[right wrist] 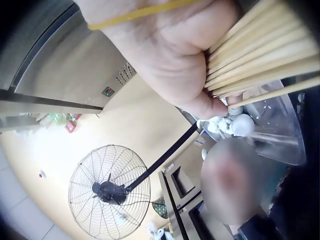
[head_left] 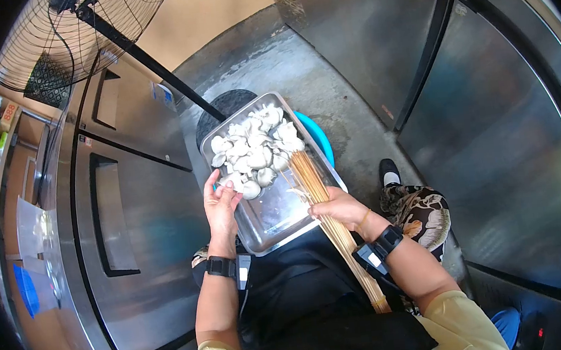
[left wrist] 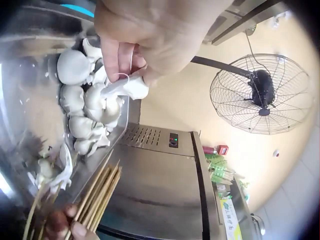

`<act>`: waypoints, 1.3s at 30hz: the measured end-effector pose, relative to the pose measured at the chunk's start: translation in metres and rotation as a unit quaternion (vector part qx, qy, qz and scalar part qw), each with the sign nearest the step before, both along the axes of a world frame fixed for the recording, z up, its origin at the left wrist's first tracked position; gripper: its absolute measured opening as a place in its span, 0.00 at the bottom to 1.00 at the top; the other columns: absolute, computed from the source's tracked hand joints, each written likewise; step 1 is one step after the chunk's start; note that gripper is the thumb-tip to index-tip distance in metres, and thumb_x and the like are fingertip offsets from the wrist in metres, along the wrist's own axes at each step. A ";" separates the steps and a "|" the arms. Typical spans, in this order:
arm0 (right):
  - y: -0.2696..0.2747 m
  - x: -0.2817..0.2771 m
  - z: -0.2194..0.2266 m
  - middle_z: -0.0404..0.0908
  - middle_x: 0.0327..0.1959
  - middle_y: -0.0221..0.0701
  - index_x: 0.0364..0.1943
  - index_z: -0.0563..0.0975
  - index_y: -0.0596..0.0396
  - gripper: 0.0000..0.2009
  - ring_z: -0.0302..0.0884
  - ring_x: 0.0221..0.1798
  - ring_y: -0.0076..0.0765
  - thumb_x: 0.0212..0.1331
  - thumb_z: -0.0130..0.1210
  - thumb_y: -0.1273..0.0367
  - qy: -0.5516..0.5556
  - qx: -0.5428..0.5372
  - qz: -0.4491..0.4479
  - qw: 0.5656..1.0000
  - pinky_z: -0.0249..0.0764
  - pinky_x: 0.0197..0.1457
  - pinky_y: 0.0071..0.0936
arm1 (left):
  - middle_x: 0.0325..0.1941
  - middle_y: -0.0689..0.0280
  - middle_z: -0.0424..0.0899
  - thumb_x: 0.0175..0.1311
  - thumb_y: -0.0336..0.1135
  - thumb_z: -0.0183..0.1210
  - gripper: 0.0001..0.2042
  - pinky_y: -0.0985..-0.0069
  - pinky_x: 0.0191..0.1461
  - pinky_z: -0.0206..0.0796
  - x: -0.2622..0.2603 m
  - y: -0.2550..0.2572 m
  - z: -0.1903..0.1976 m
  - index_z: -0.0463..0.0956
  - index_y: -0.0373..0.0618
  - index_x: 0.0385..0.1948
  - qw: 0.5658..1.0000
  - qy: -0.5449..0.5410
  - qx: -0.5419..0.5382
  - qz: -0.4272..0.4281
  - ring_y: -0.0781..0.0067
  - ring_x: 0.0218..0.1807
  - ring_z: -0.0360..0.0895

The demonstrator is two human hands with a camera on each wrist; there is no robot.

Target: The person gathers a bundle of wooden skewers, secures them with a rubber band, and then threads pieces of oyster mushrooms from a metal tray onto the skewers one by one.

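Mushrooms (head_left: pixel 254 147) sit heaped at the far end of a steel tray (head_left: pixel 278 219) balanced on the person's lap, and the left hand (head_left: pixel 221 204) is in among them at the near edge of the heap, fingertips (left wrist: pixel 120 60) pinching one pale oyster mushroom (left wrist: pixel 127 87) by its stem, as the left wrist view shows plainly. The right hand (head_left: pixel 341 206) is wrapped tight round a thick bundle of bamboo skewers (head_left: pixel 336 227), fingers curled and pressed together on the sticks, whose tips reach across the tray to touch the heap. Risk number one, I'd say, is the tray itself: it rests on the knees with no hand steadying it, so a shift of the legs could slide it toward the concrete floor (head_left: pixel 327 96). Risk two is the bundle, since many loose sticks in one fist can fan out or slip, and the right wrist view has one skewer (right wrist: pixel 280 92) splayed apart from the rest. Risk three is the mushroom, soft and thin, liable to tear under a hard pinch. Those sharp tips near the left fingers also look like a pricking hazard.
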State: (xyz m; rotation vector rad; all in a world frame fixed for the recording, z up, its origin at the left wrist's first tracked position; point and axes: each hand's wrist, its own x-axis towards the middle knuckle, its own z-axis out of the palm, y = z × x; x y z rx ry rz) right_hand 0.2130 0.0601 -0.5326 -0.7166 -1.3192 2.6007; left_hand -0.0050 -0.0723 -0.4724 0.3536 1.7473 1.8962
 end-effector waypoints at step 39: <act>-0.009 -0.003 0.019 0.75 0.22 0.27 0.26 0.72 0.55 0.08 0.72 0.23 0.21 0.45 0.62 0.76 0.041 -0.036 0.044 0.998 0.68 0.26 0.18 | 0.30 0.71 0.77 0.59 0.31 0.60 0.07 0.83 0.29 0.66 0.029 0.046 -0.014 0.73 0.48 0.37 0.999 -0.018 -0.029 0.000 0.84 0.27 0.71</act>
